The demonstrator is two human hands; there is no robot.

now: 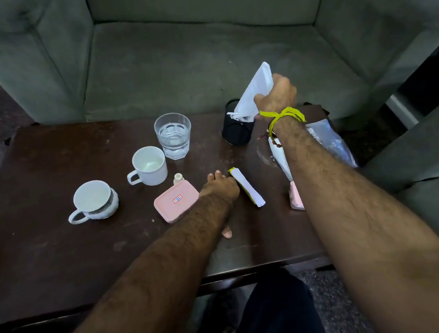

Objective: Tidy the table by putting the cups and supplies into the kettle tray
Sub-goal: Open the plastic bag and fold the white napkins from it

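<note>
Head view: nearest, the left hand is laid on the dark bench, fingers relaxed, touching a white-and-yellow packet beside a pink box. Two white cups and a water glass are seen beyond. Farthest, white sachets are gripped by the right hand over a black holder.

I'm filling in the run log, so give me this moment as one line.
right hand: grips white packets at black holder | left hand: on table beside yellow-edged sachet | cups: on table
</note>
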